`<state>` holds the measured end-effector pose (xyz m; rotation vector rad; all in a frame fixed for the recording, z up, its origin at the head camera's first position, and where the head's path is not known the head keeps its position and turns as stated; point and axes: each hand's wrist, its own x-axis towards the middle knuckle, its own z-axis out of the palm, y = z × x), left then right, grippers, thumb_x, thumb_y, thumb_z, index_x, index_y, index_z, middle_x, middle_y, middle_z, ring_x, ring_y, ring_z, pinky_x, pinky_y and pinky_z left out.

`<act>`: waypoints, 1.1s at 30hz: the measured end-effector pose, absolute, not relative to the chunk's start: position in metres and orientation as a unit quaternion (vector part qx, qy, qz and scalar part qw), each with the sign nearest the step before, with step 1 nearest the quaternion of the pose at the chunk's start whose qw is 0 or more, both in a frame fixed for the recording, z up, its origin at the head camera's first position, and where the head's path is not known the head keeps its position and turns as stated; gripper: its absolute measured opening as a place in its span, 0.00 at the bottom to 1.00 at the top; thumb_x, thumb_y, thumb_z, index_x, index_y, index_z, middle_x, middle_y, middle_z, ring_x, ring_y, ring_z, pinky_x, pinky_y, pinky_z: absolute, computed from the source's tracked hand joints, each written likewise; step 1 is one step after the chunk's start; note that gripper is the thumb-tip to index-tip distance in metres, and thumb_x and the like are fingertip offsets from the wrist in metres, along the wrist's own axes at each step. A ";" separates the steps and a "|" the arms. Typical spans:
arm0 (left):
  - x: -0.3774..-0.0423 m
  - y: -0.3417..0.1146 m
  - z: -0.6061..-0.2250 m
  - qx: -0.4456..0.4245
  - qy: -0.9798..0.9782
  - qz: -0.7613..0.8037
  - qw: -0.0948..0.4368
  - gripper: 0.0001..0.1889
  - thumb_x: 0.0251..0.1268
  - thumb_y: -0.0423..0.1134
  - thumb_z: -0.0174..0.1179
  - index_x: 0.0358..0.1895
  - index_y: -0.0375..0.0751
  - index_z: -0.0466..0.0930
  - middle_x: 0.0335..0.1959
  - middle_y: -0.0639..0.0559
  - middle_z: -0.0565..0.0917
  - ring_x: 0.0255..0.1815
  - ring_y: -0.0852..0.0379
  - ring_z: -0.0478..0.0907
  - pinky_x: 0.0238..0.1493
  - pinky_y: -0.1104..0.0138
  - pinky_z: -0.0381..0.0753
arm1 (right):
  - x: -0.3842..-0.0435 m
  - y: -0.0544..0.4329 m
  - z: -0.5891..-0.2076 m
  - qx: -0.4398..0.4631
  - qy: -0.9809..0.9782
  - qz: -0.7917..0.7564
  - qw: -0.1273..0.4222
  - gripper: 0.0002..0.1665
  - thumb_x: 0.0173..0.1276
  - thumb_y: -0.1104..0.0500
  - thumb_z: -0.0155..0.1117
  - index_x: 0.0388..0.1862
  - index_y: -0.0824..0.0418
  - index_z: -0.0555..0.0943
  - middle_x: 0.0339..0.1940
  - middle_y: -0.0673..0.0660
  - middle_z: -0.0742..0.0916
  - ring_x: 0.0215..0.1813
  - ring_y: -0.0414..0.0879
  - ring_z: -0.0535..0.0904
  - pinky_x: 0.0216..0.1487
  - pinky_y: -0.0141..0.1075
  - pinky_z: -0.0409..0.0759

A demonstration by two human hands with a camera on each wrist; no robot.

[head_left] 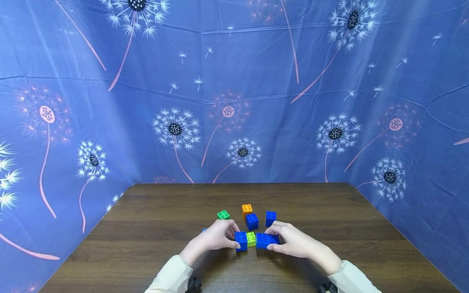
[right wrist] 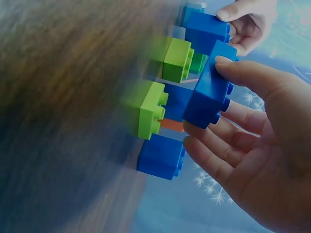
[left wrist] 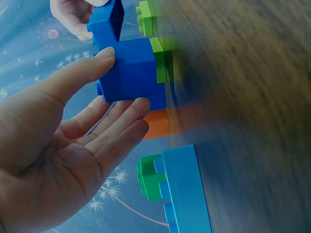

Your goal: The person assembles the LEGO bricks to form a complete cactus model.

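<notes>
My left hand [head_left: 218, 235] pinches a square blue brick [head_left: 240, 241] between thumb and fingers. My right hand [head_left: 296, 241] grips a longer blue brick [head_left: 263, 241], tilted with its studs toward the palm in the right wrist view. Between the two held bricks shows a lime green brick [head_left: 250, 239]. The right wrist view has this lime brick [right wrist: 176, 60] and a second lime brick [right wrist: 150, 111] standing on the table below the long blue brick [right wrist: 209, 87]. From the head, that second lime brick is hidden behind the right hand and its brick.
Past the hands stand an orange brick [head_left: 247, 209], two blue bricks, one central [head_left: 252, 221] and one to the right [head_left: 271, 218], and a green brick [head_left: 223, 214] on the left. A long light blue brick [left wrist: 187, 189] lies beside the left hand on the wooden table [head_left: 146, 228].
</notes>
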<state>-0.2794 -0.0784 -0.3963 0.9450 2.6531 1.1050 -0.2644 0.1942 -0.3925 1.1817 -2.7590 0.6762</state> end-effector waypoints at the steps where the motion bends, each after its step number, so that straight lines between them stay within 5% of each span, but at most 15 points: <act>1: -0.279 -0.078 -0.396 0.311 0.875 0.366 0.060 0.15 0.49 0.36 0.71 0.38 0.37 0.76 0.33 0.49 0.82 0.34 0.56 0.81 0.37 0.72 0.79 | -0.264 0.194 -0.392 0.384 -0.896 0.221 0.034 0.16 0.62 0.50 0.65 0.45 0.57 0.80 0.37 0.44 0.79 0.39 0.34 0.73 0.40 0.32 0.76; 33: -0.284 -0.067 -0.410 0.313 0.866 0.383 0.073 0.15 0.47 0.36 0.72 0.38 0.37 0.78 0.31 0.47 0.83 0.31 0.62 0.80 0.36 0.74 0.77 | -0.267 0.181 -0.384 0.413 -0.873 0.247 0.074 0.12 0.61 0.55 0.66 0.42 0.58 0.81 0.34 0.46 0.79 0.31 0.35 0.69 0.30 0.25 0.71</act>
